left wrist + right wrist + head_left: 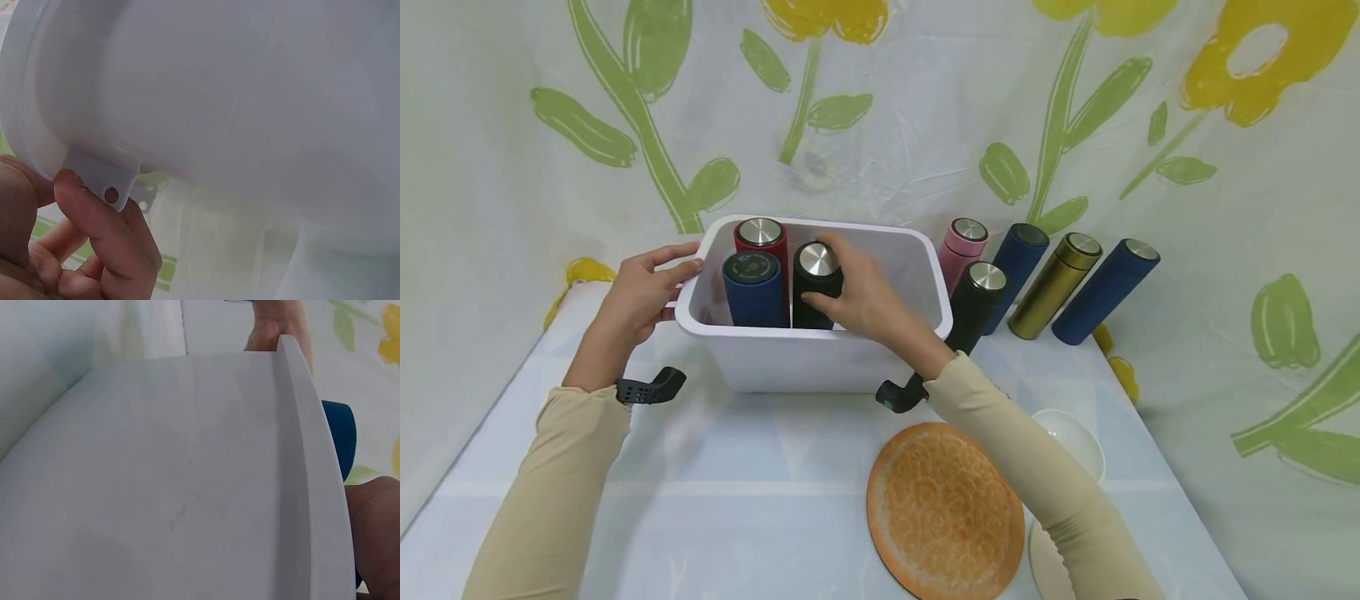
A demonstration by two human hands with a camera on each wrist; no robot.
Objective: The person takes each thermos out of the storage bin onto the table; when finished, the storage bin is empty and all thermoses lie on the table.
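Note:
My right hand (871, 298) grips a black thermos flask (812, 310) with a silver lid, upright inside a white plastic tub (805, 360). Beside it in the tub stand a blue flask (755, 298) with a dark patterned lid and a red flask (762, 233) behind that one. At the tub's left end my left hand (640, 290) holds the rim; the left wrist view shows its fingers at a small tab (103, 178) with a hole. In the right wrist view the tub's wall (187, 475) hides most of the right hand (378, 531) and the black flask.
Right of the tub stand a pink flask (958, 250), another black flask (976, 300), a blue flask (1018, 267), a gold flask (1056, 283) and another blue flask (1105, 292). Nearer lie a round brown mat (943, 508) and a white bowl (1075, 442), partly behind the right sleeve.

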